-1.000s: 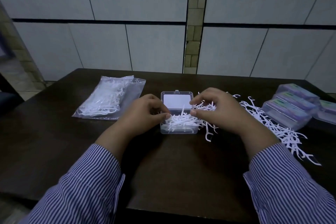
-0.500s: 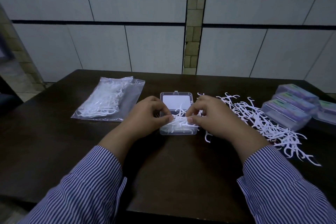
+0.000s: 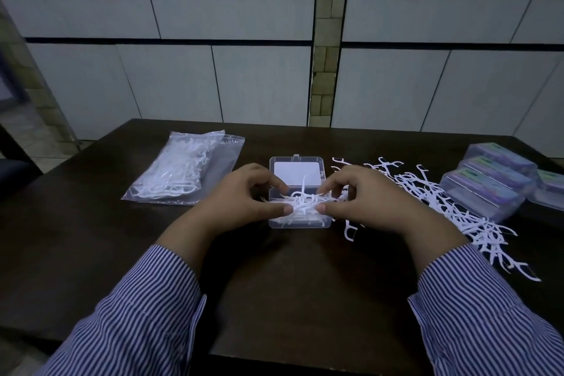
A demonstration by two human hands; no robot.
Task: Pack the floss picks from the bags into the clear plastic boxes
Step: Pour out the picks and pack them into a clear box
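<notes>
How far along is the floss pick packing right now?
Done: several closed boxes sit stacked at the table's right edge, seemingly filled. In hand: the left hand and right hand pinch a bundle of floss picks over the open clear box, which already holds some. Left: a loose pile of picks on the right, and a bag of picks on the left.
</notes>
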